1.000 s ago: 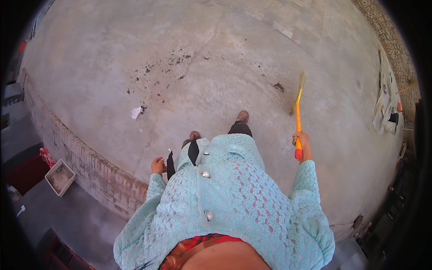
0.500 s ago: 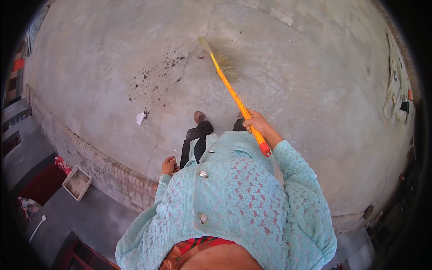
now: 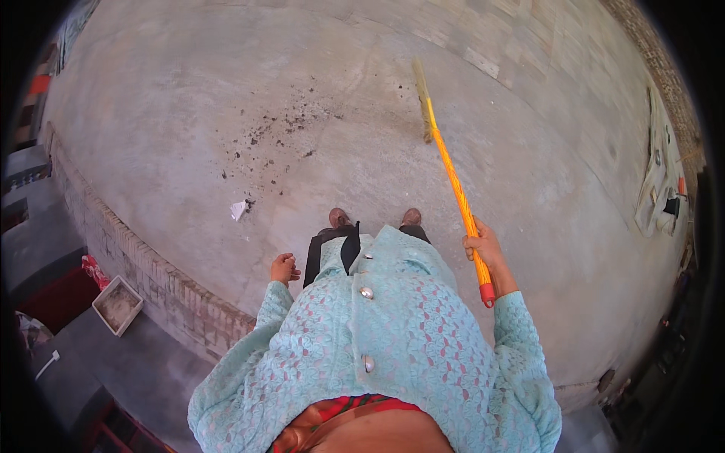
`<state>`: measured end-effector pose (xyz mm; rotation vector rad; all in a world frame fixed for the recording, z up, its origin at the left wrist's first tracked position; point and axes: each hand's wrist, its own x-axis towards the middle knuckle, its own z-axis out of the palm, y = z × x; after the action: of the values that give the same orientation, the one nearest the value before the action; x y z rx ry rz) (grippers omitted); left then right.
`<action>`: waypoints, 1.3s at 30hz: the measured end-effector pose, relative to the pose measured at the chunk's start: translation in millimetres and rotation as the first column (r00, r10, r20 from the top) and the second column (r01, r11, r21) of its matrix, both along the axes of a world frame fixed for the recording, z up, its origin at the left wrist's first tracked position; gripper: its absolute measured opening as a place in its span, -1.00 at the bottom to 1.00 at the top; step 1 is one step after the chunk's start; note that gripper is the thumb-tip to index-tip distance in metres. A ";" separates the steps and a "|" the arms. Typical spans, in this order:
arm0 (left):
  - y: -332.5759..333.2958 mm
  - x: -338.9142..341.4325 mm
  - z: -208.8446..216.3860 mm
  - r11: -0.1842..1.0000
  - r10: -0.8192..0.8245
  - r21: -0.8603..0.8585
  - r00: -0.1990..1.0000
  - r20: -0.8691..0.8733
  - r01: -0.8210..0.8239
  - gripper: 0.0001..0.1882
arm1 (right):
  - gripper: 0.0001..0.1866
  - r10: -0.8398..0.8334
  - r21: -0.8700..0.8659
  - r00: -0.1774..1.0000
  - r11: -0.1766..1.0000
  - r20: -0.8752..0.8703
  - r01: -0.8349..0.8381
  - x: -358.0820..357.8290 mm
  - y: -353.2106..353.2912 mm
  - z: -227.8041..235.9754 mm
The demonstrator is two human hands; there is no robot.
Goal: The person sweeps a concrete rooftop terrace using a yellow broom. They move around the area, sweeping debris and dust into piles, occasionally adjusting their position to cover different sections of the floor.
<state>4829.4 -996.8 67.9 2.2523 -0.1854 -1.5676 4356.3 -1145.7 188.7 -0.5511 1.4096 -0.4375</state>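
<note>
My right hand (image 3: 484,245) is closed around the orange handle of a broom (image 3: 453,177), near its red end cap. The broom reaches forward and slightly left, and its narrow, pale-yellow bristle head (image 3: 420,84) is at the concrete floor. My left hand (image 3: 284,269) hangs beside my hip with its fingers loosely curled and a little apart; nothing shows in it. Dark crumbs of debris (image 3: 281,130) lie scattered left of the bristles. Closer to my feet is a crumpled white scrap (image 3: 239,210) with dark bits beside it.
A low brick edge (image 3: 158,264) curves along the left, with a lower level beyond it. Down there sits a white rectangular tub (image 3: 118,306) beside a red bag (image 3: 94,272). At the far right lies a pale sheet (image 3: 655,181) with small items on it. My shoes (image 3: 411,217) stand below the debris.
My right hand has swung the broom to the right, away from the debris. Its bristles were fanned and blurred and now look narrow. My left hand stays by my hip.
</note>
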 end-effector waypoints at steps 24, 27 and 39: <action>-8.2 -9.8 -15.8 0.986 -0.156 -0.048 0.987 0.036 0.158 -0.73 | -0.24 0.069 -0.105 0.996 0.992 -0.057 -0.075 -2.1 34.9 17.4; -19.4 -19.9 -3.6 0.975 -0.214 -0.055 0.975 0.058 0.218 -0.73 | -0.36 -0.044 -0.086 0.984 0.996 -0.171 0.029 -30.9 57.0 25.2; -5.8 -24.2 17.3 0.971 -0.223 -0.058 0.965 0.141 0.233 -0.74 | -0.77 -0.148 0.134 0.939 0.971 -0.310 0.198 -109.7 61.2 -93.4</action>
<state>4805.2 -1002.5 85.2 2.3464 -0.5494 -1.4911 4246.6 -1084.4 95.2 -0.3696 1.7767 -0.3855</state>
